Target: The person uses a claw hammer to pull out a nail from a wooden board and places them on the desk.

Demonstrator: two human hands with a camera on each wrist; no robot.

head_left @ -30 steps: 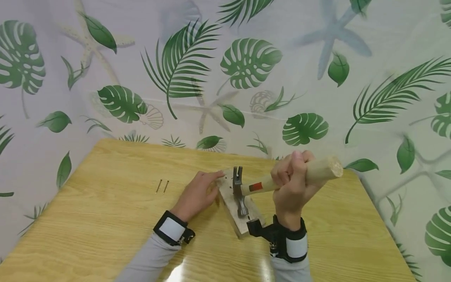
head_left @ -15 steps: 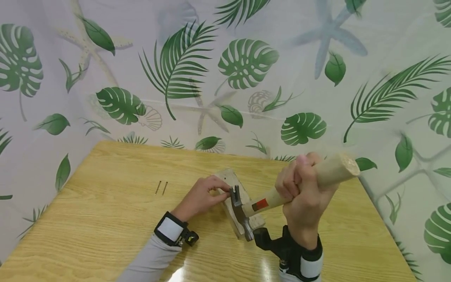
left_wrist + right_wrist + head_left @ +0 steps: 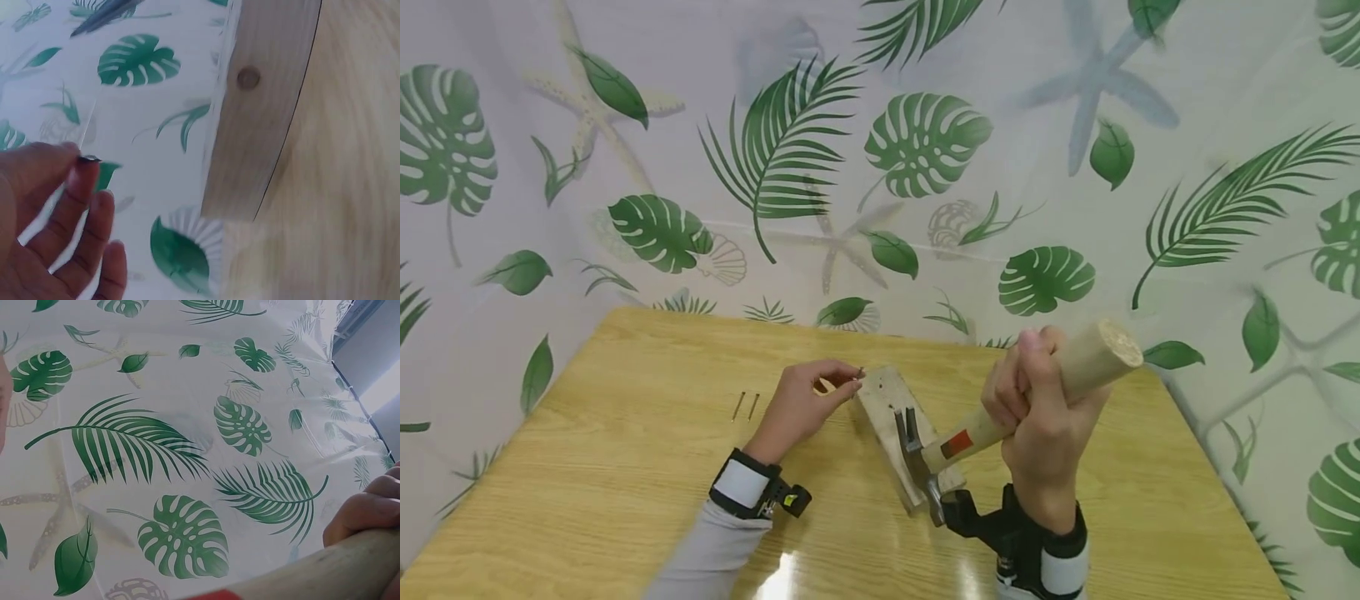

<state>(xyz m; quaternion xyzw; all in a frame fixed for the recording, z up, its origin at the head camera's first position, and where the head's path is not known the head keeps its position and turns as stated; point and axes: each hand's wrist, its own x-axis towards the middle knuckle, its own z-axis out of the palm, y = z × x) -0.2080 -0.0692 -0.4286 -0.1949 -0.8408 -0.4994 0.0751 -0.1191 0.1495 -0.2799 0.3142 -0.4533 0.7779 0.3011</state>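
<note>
My left hand pinches a small nail between thumb and fingertip, beside the far left end of a wooden block. Most of the nail is covered by the fingertips. In the left wrist view the block's side shows a round knot. My right hand grips the wooden handle of a claw hammer, thumb along it. The hammer's metal head is over the near part of the block, claw pointing away. The right wrist view shows part of the handle and curled fingers.
Two nails lie side by side on the wooden table, left of my left hand. Small dark holes or spots mark the block's far top. A leaf-patterned sheet hangs behind the table.
My left hand has gone from the block to the hammer's claw, then drawn away left with the nail in its fingertips. The hammer head has shifted toward the block's near end.
</note>
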